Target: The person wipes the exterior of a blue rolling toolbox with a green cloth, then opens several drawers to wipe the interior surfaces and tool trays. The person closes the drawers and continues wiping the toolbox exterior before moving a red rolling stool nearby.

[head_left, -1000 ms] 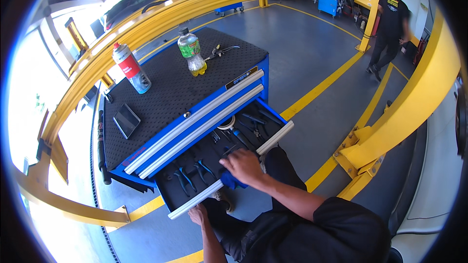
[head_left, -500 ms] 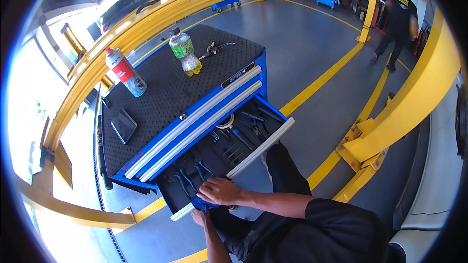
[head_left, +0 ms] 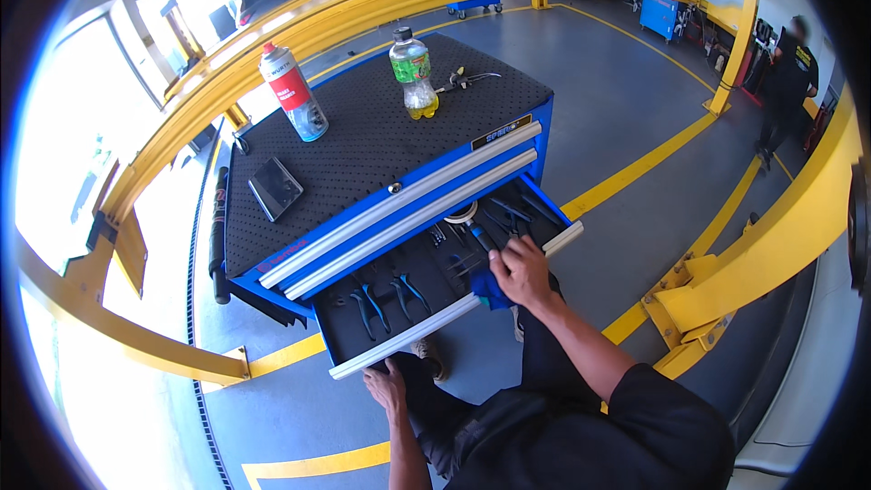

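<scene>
Right hand (head_left: 523, 274) has moved blue cloth (head_left: 489, 290) rightward

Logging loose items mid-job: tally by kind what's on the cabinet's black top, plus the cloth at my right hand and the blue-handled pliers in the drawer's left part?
Spray can: 1
Bottle: 1
Flat dark device: 1
Pliers-like tool: 1
Blue cloth: 1
Blue-handled pliers: 2
Total: 7
</scene>
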The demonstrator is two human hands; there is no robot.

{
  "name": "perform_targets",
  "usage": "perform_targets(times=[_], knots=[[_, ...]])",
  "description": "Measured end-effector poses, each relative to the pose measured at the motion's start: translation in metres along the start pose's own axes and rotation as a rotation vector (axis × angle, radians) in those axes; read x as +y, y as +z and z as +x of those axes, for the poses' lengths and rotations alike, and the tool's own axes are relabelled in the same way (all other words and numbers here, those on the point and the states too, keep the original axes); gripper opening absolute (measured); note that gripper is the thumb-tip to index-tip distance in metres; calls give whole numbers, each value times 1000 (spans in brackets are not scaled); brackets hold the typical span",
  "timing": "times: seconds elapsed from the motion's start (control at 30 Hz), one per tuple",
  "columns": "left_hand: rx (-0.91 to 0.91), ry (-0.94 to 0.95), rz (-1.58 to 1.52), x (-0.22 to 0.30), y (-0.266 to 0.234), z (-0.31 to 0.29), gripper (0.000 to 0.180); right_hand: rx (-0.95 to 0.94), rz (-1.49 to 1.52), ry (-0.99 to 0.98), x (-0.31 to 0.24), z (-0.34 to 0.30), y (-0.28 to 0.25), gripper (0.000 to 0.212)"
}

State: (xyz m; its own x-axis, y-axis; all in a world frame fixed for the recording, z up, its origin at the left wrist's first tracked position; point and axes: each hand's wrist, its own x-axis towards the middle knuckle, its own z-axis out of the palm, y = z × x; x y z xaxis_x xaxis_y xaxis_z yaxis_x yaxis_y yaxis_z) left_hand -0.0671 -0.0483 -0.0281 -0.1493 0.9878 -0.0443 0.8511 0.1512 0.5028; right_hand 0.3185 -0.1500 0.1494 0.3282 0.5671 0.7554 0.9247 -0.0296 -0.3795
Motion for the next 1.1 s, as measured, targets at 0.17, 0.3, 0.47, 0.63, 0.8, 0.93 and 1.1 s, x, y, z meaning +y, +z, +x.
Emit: perform_targets(times=[0.17, 0.3, 0.47, 0.63, 0.8, 0.93, 1.1], knots=[[-409, 333, 207, 73, -73, -76, 73, -189, 66, -174, -112, -21, 44, 30], [-1003, 656, -72, 134, -178, -86, 51, -249, 106, -310, -164, -35, 71, 33], [-689, 900, -285, 188, -232, -57, 34, -244, 82, -391, -127, -37, 61, 30], [77, 882, -227, 178, -176, 1, 34, -153, -64, -352, -22, -30, 9, 20], [118, 750, 105, 157, -131, 8, 52, -33, -132, -217, 97, -20, -48, 22], [46, 758, 67, 178, -134, 1, 51, 111, -166, -20, 110, -36, -55, 22], [21, 728, 67, 174, -142, 1, 51, 9, -41, 4, -6, -52, 8, 30]])
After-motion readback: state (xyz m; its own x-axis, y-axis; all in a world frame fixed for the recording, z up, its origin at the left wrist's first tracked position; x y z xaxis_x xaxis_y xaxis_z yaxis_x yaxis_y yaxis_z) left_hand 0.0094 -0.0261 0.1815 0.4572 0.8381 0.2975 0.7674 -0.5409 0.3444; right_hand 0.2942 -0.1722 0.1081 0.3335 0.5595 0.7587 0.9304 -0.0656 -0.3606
